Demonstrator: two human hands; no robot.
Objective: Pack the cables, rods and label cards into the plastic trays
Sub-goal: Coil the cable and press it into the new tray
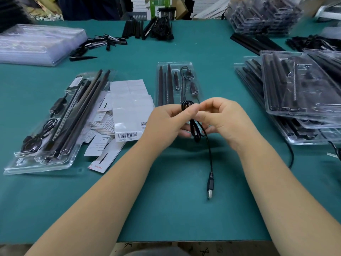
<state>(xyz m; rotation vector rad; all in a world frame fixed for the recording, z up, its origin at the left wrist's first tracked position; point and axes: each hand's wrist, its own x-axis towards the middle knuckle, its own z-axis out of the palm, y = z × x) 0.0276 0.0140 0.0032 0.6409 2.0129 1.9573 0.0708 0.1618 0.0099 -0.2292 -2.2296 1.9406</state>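
Left of the centre tray point(175, 64), filled trays point(42, 163) hold rods and cables beside cards point(127, 108). It holds rods. Before it, left hand point(164, 122) and right hand point(223, 119) pinch a cable point(209, 152). Right: stacked trays point(299, 108).

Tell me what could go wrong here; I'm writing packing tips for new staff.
The USB plug dangles loose below both hands, so it may snag while the black cable is coiled. The left hand and right hand work right over the open tray, so they could knock its rods out.
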